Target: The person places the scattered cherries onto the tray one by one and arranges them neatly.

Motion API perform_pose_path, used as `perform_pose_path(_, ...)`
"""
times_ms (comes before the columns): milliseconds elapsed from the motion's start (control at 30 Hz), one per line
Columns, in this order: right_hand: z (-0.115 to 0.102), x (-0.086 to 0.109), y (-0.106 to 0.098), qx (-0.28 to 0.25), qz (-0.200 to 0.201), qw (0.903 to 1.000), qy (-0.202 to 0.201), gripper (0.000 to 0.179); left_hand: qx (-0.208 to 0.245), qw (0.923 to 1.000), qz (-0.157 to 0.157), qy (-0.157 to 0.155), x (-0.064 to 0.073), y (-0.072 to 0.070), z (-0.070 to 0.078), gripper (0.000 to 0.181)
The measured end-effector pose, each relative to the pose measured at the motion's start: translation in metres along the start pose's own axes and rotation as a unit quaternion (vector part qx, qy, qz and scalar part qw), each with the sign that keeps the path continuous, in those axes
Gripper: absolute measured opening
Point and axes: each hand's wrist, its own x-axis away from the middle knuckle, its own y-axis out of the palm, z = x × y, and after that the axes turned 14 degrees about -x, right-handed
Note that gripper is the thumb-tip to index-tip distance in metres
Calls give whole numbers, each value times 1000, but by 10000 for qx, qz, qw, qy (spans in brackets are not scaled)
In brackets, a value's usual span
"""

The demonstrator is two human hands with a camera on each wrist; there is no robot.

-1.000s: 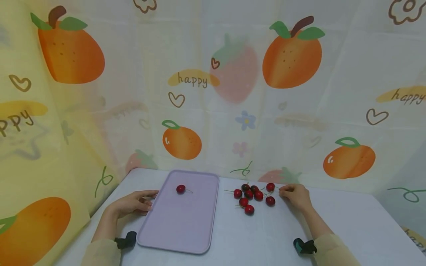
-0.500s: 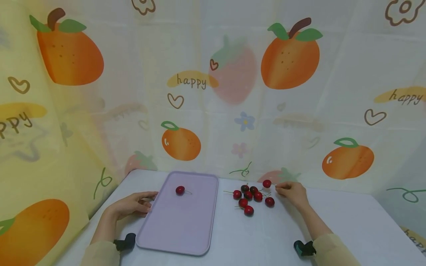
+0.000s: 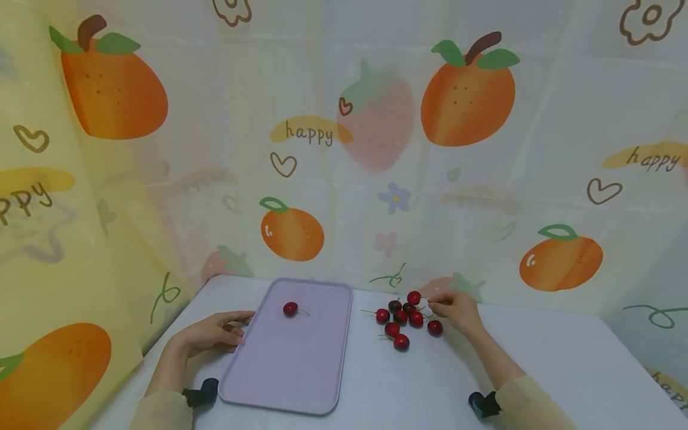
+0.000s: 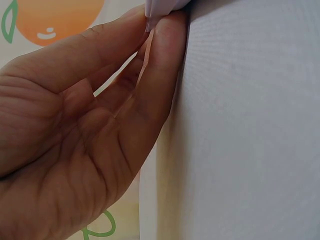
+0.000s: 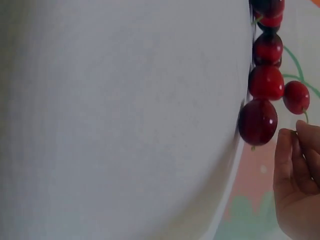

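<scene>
My left hand (image 3: 212,331) pinches the left rim of a lilac tray (image 3: 285,364). In the left wrist view, thumb and fingers meet at the tray's edge (image 4: 162,6). One red cherry (image 3: 290,309) with a stem lies on the tray's far part. My right hand (image 3: 457,312) pinches the stem of another cherry (image 3: 414,297), which hangs from the fingertips beyond the pile. The right wrist view has this cherry (image 5: 296,97) off the table, beside the row of others. Several dark red cherries (image 3: 400,317) lie in a loose group right of the tray.
A white table (image 3: 398,388) bears everything. Behind it hangs a cream curtain (image 3: 344,227) printed with oranges and strawberries, close to the table's far edge. A black wrist strap (image 3: 201,393) sits on the left arm, another strap (image 3: 485,405) on the right.
My right hand has moved left, carrying the cherry by its stem up from the table and over behind the group. The left hand and the tray have stayed in place.
</scene>
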Motion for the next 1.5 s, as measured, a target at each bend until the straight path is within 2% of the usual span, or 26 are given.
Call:
perform_pose_path(233,-9,-2,12,422,-35,9991,-86,14,35,10000,-15,27,0,0,-3,70)
perform_pose_path(667,-36,0,38,300,-151,9994,-91,13,-28,10000,35,-29,0,-1,0,71)
perform_pose_path(767,-41,2,47,145,-206,9996,-158,13,-12,10000,35,3,0,0,0,70)
perform_pose_path(933,-46,4,64,-147,-226,9996,-39,11,5,10000,45,-1,0,0,-1,70)
perform_pose_path(1167,-56,6,88,-224,-377,9987,-241,7,-13,10000,59,33,0,0,0,71)
perform_pose_path(1300,-64,8,101,-412,-506,9977,-185,7,14,10000,47,72,0,-1,-1,71)
perform_pose_path(1500,-74,11,120,-618,-644,9954,-352,6,62,10000,31,-2,-1,-1,-4,71)
